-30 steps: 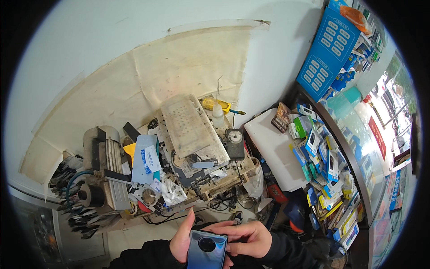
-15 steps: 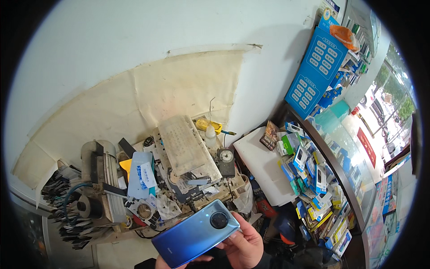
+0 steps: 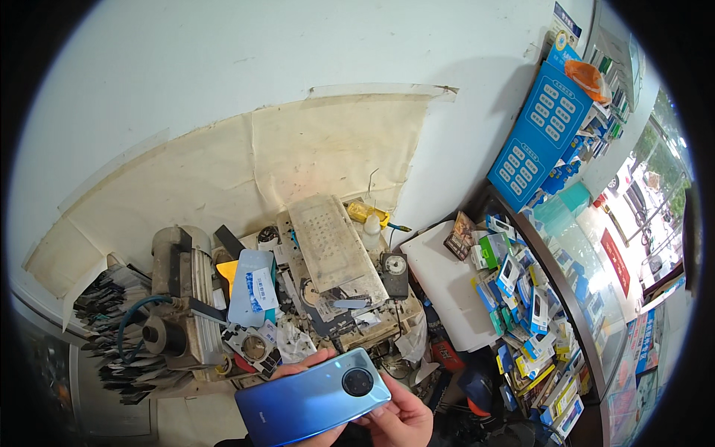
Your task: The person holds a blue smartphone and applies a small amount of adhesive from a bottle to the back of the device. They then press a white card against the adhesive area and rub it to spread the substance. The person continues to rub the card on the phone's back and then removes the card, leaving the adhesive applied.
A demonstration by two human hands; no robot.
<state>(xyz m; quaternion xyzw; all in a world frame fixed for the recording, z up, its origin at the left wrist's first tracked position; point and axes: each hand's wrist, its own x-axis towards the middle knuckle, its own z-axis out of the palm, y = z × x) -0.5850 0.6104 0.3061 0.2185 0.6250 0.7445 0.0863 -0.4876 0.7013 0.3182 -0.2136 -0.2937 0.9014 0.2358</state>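
Note:
A smartphone (image 3: 305, 402) with a glossy blue back and a round dark camera bump lies tilted between my hands, back side up. My right hand (image 3: 406, 417) grips its right end, with thumb and fingers at the edge next to the camera. Behind the phone, my left hand (image 3: 302, 364) supports it; its fingertips show past the upper edge and part of it below, while the palm is hidden. Just beyond is a cluttered workbench with a dusty perforated plate (image 3: 322, 242) and a grey-blue pouch (image 3: 252, 289).
To the left stand a motor-like machine (image 3: 179, 298) and a stack of thin dark sheets (image 3: 119, 328). Yellow-handled pliers (image 3: 366, 214), a small bottle (image 3: 372, 232) and a dial box (image 3: 394, 274) sit at the back. Many small boxed packages (image 3: 536, 335) are piled right, beside a glass counter.
The phone has shifted slightly left in view, and the left fingers now show over its upper edge. The background has moved a little right and down as my head turned.

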